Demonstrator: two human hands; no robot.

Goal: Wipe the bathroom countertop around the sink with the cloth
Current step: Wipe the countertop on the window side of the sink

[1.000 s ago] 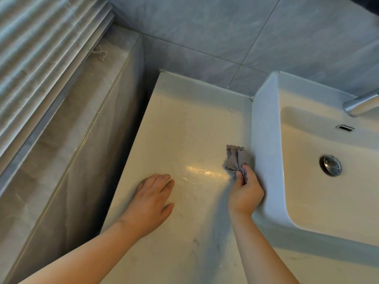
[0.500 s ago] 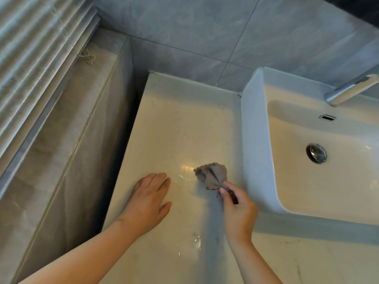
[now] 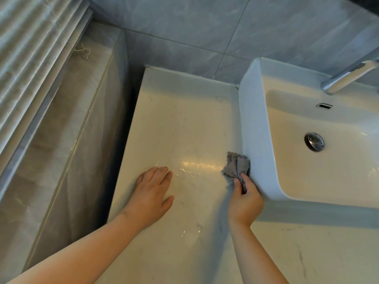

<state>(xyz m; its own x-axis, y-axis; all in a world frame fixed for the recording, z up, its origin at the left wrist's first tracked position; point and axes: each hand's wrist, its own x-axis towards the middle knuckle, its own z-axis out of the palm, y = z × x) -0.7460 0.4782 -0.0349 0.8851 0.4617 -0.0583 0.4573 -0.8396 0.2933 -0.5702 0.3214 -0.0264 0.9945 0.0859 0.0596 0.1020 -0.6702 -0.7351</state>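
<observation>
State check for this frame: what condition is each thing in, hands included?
cloth: bunched, on the countertop against the outer wall of the sink.
right hand: grips the cloth.
left hand: flat on the countertop, holding nothing.
faucet: no water running.
sink: basin empty.

The left hand (image 3: 152, 193) lies flat, palm down, on the counter (image 3: 184, 124), with its fingers straight and close together and the thumb spread to the side. The right hand (image 3: 245, 201) has curled fingers and pinches a cloth (image 3: 235, 163) between thumb and fingers. The left forearm (image 3: 82, 253) and the right forearm (image 3: 254, 259) are bare and reach forward.
</observation>
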